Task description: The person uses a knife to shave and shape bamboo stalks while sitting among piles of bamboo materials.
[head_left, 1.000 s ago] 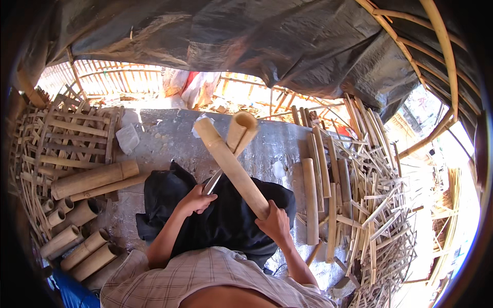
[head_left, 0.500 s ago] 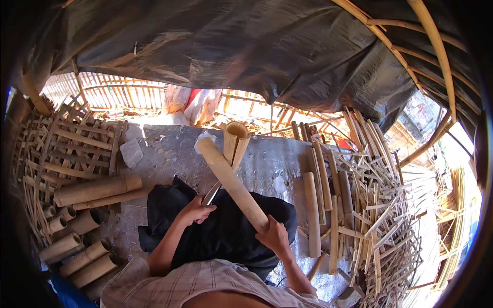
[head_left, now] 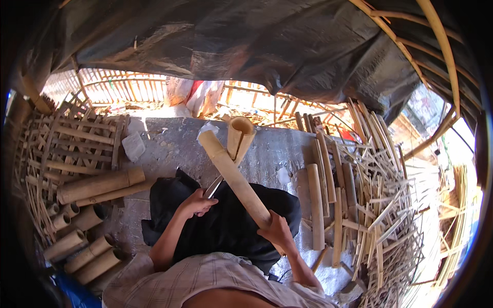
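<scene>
Bamboo pole (head_left: 236, 179), gripped by the right hand (head_left: 277, 229), slants before a slit bamboo tube (head_left: 246, 141); the left hand (head_left: 196, 204) clasps a knife (head_left: 213, 187). Little has shifted in half a second, so the work seems barely advanced.

- A black tarp (head_left: 226, 46) spans the top, creased, with dull glints of light along its folds.
- Bent poles (head_left: 446, 51) frame the upper right, with thinner ribs crossing the dark cover.
- A slatted fence (head_left: 128, 88) closes the far side; glare shows through its gaps.
- Pale sacks (head_left: 203, 100) with a red patch stand by the fence.
- The floor (head_left: 277, 146) is grey and uneven, shining where light strikes at lower right.
- The right side opens onto bright, washed-out ground (head_left: 426, 192).
- A blue sheet (head_left: 74, 291) shows at lower left.
</scene>
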### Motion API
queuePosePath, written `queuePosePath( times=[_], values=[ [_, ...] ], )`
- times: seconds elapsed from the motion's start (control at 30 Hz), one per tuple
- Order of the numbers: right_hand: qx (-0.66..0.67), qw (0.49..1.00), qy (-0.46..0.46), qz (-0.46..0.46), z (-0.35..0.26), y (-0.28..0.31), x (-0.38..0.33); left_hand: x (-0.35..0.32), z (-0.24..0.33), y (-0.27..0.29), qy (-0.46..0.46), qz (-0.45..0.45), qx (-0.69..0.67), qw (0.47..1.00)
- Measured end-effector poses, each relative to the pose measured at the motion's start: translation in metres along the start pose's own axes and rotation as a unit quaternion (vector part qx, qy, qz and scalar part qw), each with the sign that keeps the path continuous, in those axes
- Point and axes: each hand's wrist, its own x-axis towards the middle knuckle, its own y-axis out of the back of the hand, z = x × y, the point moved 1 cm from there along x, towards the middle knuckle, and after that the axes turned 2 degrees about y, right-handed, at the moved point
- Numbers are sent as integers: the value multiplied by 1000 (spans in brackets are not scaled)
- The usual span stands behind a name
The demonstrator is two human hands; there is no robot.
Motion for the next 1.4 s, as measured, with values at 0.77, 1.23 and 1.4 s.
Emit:
queuePosePath(
  times=[0.77, 1.23, 1.4],
  values=[
    [74, 991, 57, 93, -50, 34, 3, 12, 11, -1, 17, -8, -74, 997],
    [106, 989, 51, 85, -65, 48, 1, 15, 16, -17, 11, 8, -66, 998],
    [-27, 998, -16, 45, -20, 21, 13, 22, 13, -18, 10, 13, -43, 999]
  ],
)
